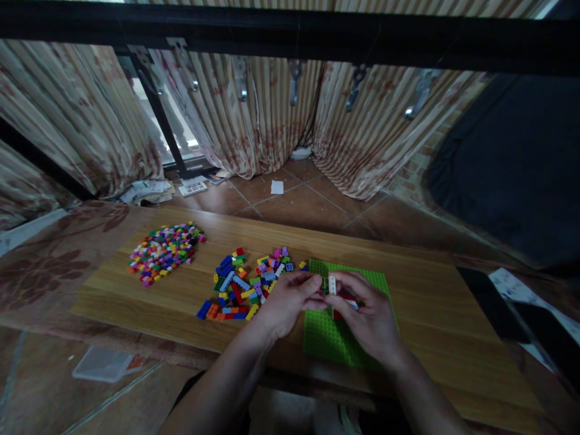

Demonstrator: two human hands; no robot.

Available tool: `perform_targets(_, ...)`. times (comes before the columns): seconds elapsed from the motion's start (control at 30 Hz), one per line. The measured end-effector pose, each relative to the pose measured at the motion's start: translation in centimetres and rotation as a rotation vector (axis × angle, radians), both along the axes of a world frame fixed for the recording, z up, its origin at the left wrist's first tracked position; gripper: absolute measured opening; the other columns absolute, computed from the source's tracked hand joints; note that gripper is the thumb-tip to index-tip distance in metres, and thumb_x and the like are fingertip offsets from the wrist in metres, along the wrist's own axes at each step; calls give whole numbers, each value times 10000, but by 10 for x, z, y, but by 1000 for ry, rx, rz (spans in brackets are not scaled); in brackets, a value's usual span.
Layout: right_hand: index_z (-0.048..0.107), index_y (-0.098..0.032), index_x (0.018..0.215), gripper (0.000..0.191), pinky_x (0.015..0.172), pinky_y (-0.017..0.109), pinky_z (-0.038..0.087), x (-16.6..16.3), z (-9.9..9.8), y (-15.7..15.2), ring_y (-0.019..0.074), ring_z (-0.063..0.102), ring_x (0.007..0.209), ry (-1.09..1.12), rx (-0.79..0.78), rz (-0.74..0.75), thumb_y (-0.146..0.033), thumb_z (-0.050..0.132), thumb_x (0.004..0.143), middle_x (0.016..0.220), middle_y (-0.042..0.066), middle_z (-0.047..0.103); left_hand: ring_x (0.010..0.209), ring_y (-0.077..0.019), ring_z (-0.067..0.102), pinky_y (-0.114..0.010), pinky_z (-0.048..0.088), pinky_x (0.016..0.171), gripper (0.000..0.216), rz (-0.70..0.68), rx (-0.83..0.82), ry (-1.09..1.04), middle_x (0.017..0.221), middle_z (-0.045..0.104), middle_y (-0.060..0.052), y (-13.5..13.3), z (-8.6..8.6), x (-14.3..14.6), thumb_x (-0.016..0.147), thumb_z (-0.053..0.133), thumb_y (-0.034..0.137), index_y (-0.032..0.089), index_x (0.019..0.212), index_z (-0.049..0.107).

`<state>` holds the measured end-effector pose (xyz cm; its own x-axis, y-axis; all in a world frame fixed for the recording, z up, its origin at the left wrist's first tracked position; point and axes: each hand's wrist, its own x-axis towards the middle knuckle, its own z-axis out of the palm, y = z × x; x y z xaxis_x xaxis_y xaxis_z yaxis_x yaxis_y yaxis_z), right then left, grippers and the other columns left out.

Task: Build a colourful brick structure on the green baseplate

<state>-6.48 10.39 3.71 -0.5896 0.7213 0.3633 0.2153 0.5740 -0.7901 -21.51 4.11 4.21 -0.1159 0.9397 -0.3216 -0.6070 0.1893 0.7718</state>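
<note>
A green studded baseplate [326, 335] lies on the wooden board [435, 302] in front of me. Over its middle my left hand [286, 299] and my right hand [369, 314] meet, fingers curled. Between them they pinch a small brick assembly [334, 290] with a white brick on top and red and green parts below; most of it is hidden by the fingers. I cannot tell whether it rests on the plate. A pile of larger mixed-colour bricks [244, 284] lies just left of my left hand.
A second heap of small coloured bricks [163, 251] sits at the board's far left. A black flat object [487, 305] lies at the right end. A clear plastic lid [102, 364] lies on the floor at left. Curtains and a black bar rise behind.
</note>
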Motion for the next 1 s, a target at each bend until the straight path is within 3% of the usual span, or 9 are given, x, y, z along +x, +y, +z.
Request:
perform_targets(0.13, 639, -269, 1100, 271, 775, 311, 529, 1, -2, 0, 185, 637, 897, -11, -14, 16, -318, 660, 835, 1024, 41, 652, 678, -138, 650, -265, 554, 685, 365, 39, -2, -25, 798, 705, -87, 0, -1, 1, 654, 823, 355, 81, 843, 674)
perform_targets(0.37, 613, -267, 1089, 271, 748, 293, 527, -3, -8, -2, 150, 629, 813, 102, -211, -55, -310, 668, 827, 899, 4, 649, 730, -171, 684, -323, 555, 780, 107, 49, -76, -148, 784, 709, -83, 0, 6, -2, 787, 675, 204, 108, 818, 640)
perform_targets(0.47, 610, -273, 1102, 286, 776, 299, 525, -6, -9, -4, 150, 631, 837, 99, -238, -27, -294, 671, 824, 928, 5, 656, 706, -162, 677, -301, 551, 748, 59, 60, -107, -136, 770, 708, -83, 0, 9, -3, 797, 621, 157, 105, 814, 642)
perform_targets(0.63, 619, -277, 1084, 299, 800, 304, 541, -9, -9, -6, 154, 652, 866, 146, -312, -40, -296, 704, 798, 946, 5, 684, 662, -141, 656, -267, 547, 681, 125, 87, -100, -166, 736, 686, -56, -1, 8, -5, 785, 667, 230, 108, 798, 642)
perform_targets(0.73, 624, -274, 1090, 320, 800, 319, 558, -8, -10, -6, 162, 666, 868, 152, -317, -49, -303, 717, 785, 966, 12, 689, 645, -122, 645, -270, 551, 701, 212, 99, -80, -185, 727, 667, -23, -1, 6, -5, 673, 789, 208, 113, 775, 629)
perform_targets(0.83, 634, -269, 1095, 321, 810, 344, 565, -8, -12, -5, 175, 667, 888, 136, -267, -46, -313, 711, 786, 996, 25, 683, 708, -128, 660, -266, 549, 737, 300, 96, -48, -182, 783, 678, -29, -1, 4, -5, 573, 843, 128, 104, 793, 641)
perform_targets(1.0, 667, -277, 1070, 289, 788, 345, 560, -7, -13, -5, 175, 654, 867, 105, -173, -91, -329, 705, 788, 995, 27, 666, 710, -127, 650, -282, 544, 746, 372, 178, -65, -142, 788, 671, -28, 1, 0, -5, 539, 841, 88, 105, 860, 654)
